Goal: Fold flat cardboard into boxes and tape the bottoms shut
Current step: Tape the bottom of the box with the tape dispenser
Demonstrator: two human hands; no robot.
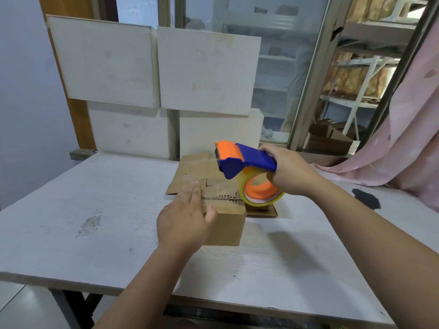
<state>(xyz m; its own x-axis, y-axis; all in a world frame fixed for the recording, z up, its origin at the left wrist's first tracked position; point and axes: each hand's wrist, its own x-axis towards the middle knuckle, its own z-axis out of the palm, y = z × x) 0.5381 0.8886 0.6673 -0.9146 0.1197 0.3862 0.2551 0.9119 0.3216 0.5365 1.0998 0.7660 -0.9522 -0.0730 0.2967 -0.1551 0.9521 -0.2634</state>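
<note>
box: small brown cardboard box (225, 227) sits around the middle of the table (95, 198), top flaps look folded down, jagged corrugated edge showing on top
flat cardboard: more brown sheets (194, 169) lying flat under and behind it, toward the table's far edge
left hand: left hand (187, 219) is laid over the box's left end, fingers (193, 188) straight and close together, thumb sticking out onto the top edge; tips are a bit blurry
right hand: right hand (287, 172) is wrapped tight round the blue handle of the tape dispenser (244, 160), held up off the table
tape: orange-cored clear roll (261, 195) hangs right over the box's right end; can't tell if it's touching
far edge of table: white panels (204, 70) leaning up
right side of table: pink cloth (408, 129) draped there, plus a dark patch (365, 198) on the surface
</note>
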